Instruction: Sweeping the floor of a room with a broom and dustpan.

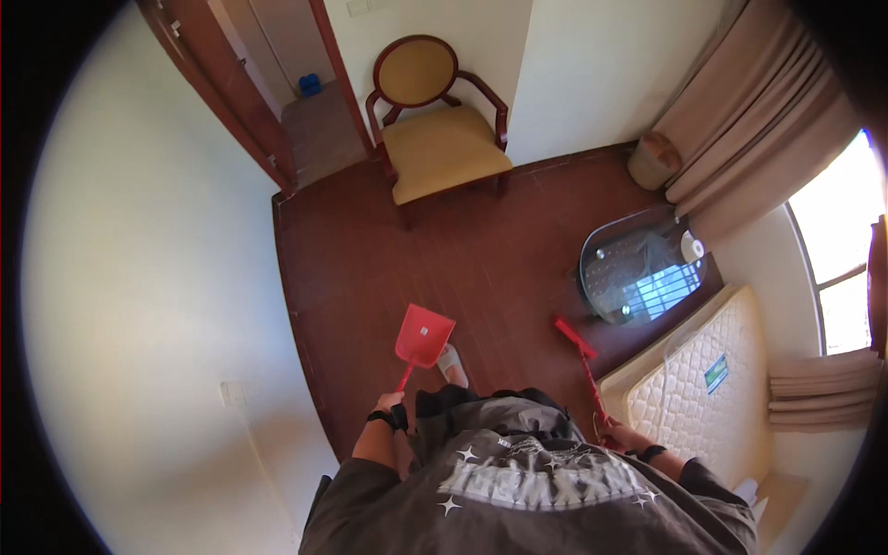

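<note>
My left hand [390,401] grips the handle of a red dustpan [425,336], whose wide pan points away from me above the floor. At my right side, my right hand [617,434] is closed around the handle of a red broom [588,378]. The broom's head lies farther out, near the glass table. Between the two tools is the dark reddish-brown wooden floor [479,277]. One of my feet, in a light slipper [449,362], shows just beside the dustpan. Whether the dustpan touches the floor I cannot tell.
An armchair [447,146] with tan upholstery stands by the far wall, right of an open doorway [312,132]. To the right are a glass-topped table [617,270] bearing a white roll [692,247], a waste bin [652,163], long curtains [749,118] and a mattress [680,395] leaning on edge.
</note>
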`<state>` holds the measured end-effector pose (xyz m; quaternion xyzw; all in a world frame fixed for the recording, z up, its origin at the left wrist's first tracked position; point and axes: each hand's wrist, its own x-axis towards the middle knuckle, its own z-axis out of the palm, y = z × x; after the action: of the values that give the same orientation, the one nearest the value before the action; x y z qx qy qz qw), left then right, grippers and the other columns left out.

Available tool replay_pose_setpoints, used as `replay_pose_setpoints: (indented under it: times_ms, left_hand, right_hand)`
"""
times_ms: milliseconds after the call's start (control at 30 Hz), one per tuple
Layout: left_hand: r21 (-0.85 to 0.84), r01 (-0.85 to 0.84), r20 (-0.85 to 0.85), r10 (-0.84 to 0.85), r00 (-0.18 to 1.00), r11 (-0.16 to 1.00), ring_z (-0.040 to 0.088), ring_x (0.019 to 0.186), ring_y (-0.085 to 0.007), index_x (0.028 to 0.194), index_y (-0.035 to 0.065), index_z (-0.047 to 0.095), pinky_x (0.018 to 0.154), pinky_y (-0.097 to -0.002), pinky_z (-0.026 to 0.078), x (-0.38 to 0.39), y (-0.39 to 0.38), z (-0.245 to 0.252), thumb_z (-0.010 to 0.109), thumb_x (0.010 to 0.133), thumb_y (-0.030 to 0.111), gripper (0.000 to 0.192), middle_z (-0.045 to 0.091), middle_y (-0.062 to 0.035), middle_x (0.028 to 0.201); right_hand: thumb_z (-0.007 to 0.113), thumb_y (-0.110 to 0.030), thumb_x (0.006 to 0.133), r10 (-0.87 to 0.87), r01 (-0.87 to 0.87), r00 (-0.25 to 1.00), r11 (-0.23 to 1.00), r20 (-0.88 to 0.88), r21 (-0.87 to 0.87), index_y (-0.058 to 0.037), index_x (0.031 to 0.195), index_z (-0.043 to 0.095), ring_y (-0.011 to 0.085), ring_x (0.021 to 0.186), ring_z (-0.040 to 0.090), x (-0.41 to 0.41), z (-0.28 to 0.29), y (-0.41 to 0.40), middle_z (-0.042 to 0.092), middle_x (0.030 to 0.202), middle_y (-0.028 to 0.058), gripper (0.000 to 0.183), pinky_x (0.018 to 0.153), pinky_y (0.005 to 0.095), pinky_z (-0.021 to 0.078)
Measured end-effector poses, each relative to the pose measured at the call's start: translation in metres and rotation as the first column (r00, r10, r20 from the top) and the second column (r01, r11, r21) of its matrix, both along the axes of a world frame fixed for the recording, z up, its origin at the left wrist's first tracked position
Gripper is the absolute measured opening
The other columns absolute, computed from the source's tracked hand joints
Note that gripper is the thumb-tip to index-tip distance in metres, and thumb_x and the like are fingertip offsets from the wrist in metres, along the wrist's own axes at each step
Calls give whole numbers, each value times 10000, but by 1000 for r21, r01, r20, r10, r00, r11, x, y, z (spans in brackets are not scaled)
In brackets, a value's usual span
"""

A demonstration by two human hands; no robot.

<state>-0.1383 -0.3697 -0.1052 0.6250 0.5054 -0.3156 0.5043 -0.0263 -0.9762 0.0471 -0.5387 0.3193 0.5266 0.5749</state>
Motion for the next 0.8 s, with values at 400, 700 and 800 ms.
replay_pose_setpoints:
  times_ms: [400, 700, 800]
  left_hand:
    - [-54, 46, -52, -49, 997, 997, 531, 505, -153, 782, 71, 632, 454, -323, 389, 152, 75, -27, 629, 796, 239, 170, 569, -15, 623]
    - [-107, -83, -82, 75, 994, 991, 502, 429, -143, 789, 93, 598, 389, -292, 376, 192, 70, -22, 629, 842, 318, 234, 517, -2, 554]
    - [-117, -89, -74, 80, 994, 989, 495, 432, -158, 762, 80, 568, 399, -296, 381, 212, 61, -19, 593, 867, 319, 262, 500, -23, 549]
  right_hand:
    - [472, -43, 928, -502, 550, 829, 814, -247, 189, -86, 968, 456, 126, 604, 500, 184, 62, 104, 504, 778, 68, 61, 531, 206, 461]
    - [499, -15, 898, -97, 103, 981, 994, -170, 27, -60, 935, 453, 120, 596, 490, 319, 99, 162, 526, 794, 74, 74, 518, 228, 431]
    - [461, -26, 931, -126, 143, 976, 986, -178, 86, -80, 1138, 444, 125, 608, 503, 351, 110, 180, 522, 827, 100, 215, 513, 197, 444]
